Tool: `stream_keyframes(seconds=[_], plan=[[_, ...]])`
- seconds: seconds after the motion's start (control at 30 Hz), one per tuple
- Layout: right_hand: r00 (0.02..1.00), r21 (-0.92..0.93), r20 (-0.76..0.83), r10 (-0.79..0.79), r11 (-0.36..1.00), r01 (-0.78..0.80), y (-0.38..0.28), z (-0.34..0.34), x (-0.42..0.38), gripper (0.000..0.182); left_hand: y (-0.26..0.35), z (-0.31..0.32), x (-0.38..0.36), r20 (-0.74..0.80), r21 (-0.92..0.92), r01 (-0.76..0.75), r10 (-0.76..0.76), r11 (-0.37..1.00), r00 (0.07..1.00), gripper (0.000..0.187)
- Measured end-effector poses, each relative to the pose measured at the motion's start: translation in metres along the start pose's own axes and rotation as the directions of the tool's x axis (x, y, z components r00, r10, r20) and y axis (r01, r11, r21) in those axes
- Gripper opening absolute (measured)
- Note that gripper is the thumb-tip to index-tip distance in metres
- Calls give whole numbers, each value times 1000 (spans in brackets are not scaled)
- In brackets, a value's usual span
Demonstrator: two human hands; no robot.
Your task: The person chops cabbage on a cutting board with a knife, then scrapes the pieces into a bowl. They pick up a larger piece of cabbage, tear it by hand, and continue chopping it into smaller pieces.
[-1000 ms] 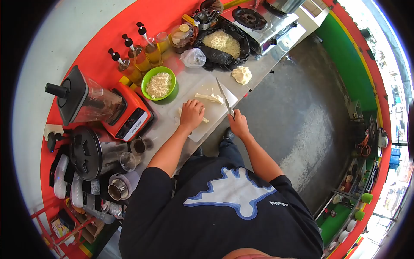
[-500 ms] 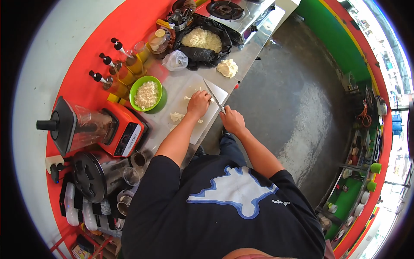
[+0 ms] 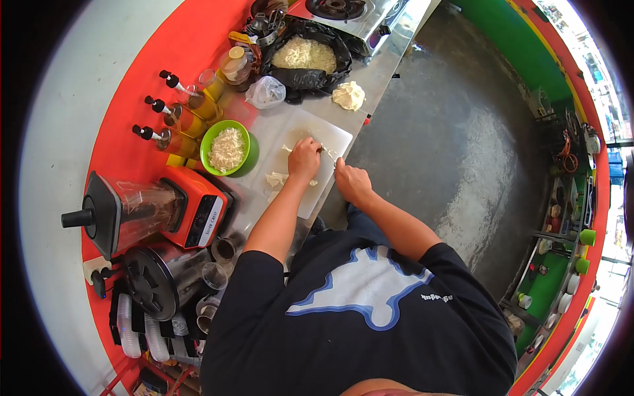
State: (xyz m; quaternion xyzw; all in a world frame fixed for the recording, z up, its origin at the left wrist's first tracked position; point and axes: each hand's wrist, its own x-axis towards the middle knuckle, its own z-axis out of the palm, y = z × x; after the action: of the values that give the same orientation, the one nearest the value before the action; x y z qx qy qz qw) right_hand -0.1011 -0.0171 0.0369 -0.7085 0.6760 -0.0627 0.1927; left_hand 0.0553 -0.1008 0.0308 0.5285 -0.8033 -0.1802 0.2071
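My right hand [image 3: 352, 181] is wrapped around the handle of a knife [image 3: 335, 157] at the near edge of the white cutting board [image 3: 333, 132]. The blade shows only as a thin, short strip beside my left fingers. My left hand [image 3: 305, 158] rests on the board with bent fingers, pressing on a pale food piece that is mostly hidden beneath them. Cut pale pieces [image 3: 276, 179] lie by the left wrist. Left of the board stands a green bowl [image 3: 250, 155] filled with pale shreds [image 3: 226, 149].
A pale, layered lump [image 3: 349, 96] sits beyond the board near the counter edge. Behind it are a black plastic bag [image 3: 307, 78] of pale shreds and a stove [image 3: 376, 20]. Pump bottles [image 3: 178, 142], a clear bag [image 3: 266, 92] and a red blender [image 3: 196, 208] line the left side.
The knife has swung from a long, plainly visible blade pointing up the board to a short, nearly edge-on strip by my left fingers. The view has shifted slightly.
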Motion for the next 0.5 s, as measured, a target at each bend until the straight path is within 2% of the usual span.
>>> stream_keyframes(seconds=[0.23,0.33,0.5], plan=[[999,-15,42,-20,1000,21,2,-4,21,21,5,0,6,27,14,77,-78,997,997,12],[996,-58,79,-46,997,50,-2,-15,22,13,4,1,9,41,22,96,-97,995,994,13],[993,-7,111,42,999,-41,-4,-9,10,16,6,1,8,39,9,94,-94,996,995,15]])
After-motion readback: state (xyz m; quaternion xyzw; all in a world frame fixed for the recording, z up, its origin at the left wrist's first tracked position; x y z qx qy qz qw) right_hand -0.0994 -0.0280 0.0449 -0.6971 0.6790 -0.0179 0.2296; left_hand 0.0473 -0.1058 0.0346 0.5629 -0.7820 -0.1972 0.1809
